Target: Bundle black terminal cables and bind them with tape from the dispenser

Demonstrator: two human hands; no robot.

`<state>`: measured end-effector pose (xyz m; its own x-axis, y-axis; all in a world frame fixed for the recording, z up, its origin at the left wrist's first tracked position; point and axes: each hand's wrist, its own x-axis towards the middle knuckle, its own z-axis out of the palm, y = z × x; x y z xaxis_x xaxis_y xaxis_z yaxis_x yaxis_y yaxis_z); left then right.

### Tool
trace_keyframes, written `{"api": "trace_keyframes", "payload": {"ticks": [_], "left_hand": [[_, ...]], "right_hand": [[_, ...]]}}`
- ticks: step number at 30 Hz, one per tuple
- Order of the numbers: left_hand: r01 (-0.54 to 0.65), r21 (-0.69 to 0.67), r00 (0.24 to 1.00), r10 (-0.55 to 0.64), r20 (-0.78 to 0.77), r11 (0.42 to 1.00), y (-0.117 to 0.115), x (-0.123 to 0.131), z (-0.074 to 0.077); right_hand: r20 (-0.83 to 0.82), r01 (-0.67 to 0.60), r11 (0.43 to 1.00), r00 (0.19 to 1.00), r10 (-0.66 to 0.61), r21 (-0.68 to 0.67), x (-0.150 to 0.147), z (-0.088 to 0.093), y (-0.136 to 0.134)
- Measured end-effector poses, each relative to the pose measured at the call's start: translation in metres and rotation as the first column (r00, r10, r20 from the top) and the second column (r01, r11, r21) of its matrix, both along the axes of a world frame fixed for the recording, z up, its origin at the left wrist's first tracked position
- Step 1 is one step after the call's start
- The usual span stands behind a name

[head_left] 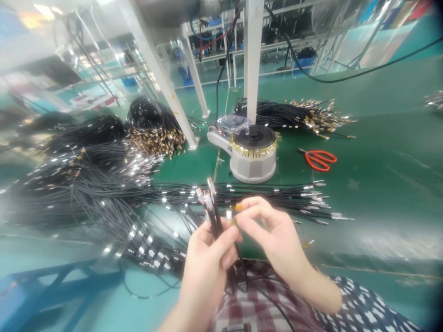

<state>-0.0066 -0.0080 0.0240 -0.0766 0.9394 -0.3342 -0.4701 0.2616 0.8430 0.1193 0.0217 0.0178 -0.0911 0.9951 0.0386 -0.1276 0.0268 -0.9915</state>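
Note:
Several black cables [215,216] with silvery connector ends stand upright in my left hand [212,260], its fingers wrapped round them. My right hand [273,230] is beside it, thumb and index finger pinched near a small yellow piece at my left fingertips. An orange spot shows on a right fingertip. Beyond my hands, a row of black cables [249,189] lies across the green table. Behind that row stands a round white dispenser [252,166] with a black top and yellow strips around its rim.
Orange-handled scissors [321,160] lie right of the dispenser. Bundled cables [152,113] are heaped at the left, and another bundle [277,113] lies behind the dispenser. White posts [254,60] rise from the green table [380,184]. A blue stool [58,295] is at lower left.

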Motion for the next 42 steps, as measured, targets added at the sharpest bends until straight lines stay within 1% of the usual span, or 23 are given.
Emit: {"api": "trace_keyframes", "payload": {"ticks": [4, 11, 17, 19, 22, 25, 35, 42], "left_hand": [[0.000, 0.010, 1.000, 0.000, 0.000, 1.000, 0.000, 0.001, 0.002], [-0.006, 0.032, 0.999, 0.008, -0.044, 0.999, -0.001, 0.003, 0.005], [0.022, 0.089, 0.997, -0.016, -0.070, 0.996, 0.000, 0.006, 0.004], [0.020, 0.110, 0.997, -0.012, -0.081, 0.994, 0.000, 0.006, 0.004], [0.033, 0.105, 0.995, -0.023, -0.099, 0.994, 0.000, 0.006, 0.005], [0.049, 0.101, 0.993, -0.038, -0.109, 0.994, 0.000, 0.007, 0.006], [0.065, 0.087, 0.995, -0.057, -0.085, 0.994, 0.000, 0.006, 0.006], [0.047, 0.102, 0.998, -0.041, -0.055, 0.994, -0.001, 0.005, 0.008]], "right_hand": [[0.025, -0.007, 0.999, 1.000, 0.006, 0.036, -0.002, 0.003, 0.000], [-0.005, 0.004, 0.999, 1.000, -0.003, 0.040, 0.000, -0.002, 0.000], [0.134, 0.059, 0.982, 0.987, -0.084, 0.180, 0.004, 0.002, -0.001], [0.145, 0.061, 0.983, 0.986, -0.087, 0.175, 0.005, 0.003, 0.000], [0.143, 0.059, 0.986, 0.986, -0.081, 0.153, 0.005, 0.004, 0.000], [0.151, 0.050, 0.986, 0.986, -0.075, 0.158, 0.006, 0.005, 0.001], [0.185, 0.022, 0.986, 0.981, -0.053, 0.166, 0.008, 0.006, 0.002], [0.181, 0.013, 0.990, 0.983, -0.039, 0.143, 0.008, 0.008, 0.000]]}}
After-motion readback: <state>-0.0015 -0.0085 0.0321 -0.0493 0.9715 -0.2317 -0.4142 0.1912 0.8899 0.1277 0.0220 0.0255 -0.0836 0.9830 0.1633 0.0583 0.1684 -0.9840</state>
